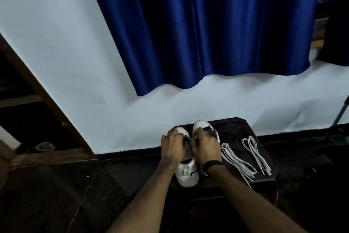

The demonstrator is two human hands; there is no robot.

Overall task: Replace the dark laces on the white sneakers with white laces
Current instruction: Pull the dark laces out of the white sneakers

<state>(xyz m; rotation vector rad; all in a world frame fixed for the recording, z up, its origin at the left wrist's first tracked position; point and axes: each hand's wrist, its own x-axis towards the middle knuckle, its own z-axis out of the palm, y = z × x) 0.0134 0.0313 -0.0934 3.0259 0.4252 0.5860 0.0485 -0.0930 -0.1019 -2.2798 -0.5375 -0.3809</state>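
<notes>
Two forearms reach in from the near edge of the frame, the right one wearing a dark band (pixel 211 164) at the wrist. Fingers (pixel 179 135) of the left hand (pixel 172 147) are curled over the lace row of the left sneaker (pixel 186 173), and those of the right hand (pixel 204 147) are curled beside them, both seeming to pinch the dark lace (pixel 187 138) where the hands meet; the grip itself is hidden under the knuckles. A loose end of that lace shows near the heel. The right sneaker (pixel 203 126) stands just beside the first, toe towards the wall (pixel 56 44), still dark-laced by the look of it.

Both shoes sit at the left edge of a dark wooden surface (pixel 262 149). Two bundles of white laces (pixel 236 161) lie to the right of the shoes, one near the right sneaker and the other (pixel 255 151) towards the right edge.

The step in hand looks like unthreading the dark lace, so the task is at an early stage. To do it well, one hand should steady the shoe while the other loosens each crossing in turn, pulling the lace out evenly rather than tugging one end, which could drag the shoe off the edge or jam a tip in an eyelet.

A blue curtain (pixel 198 25) hangs above.
</notes>
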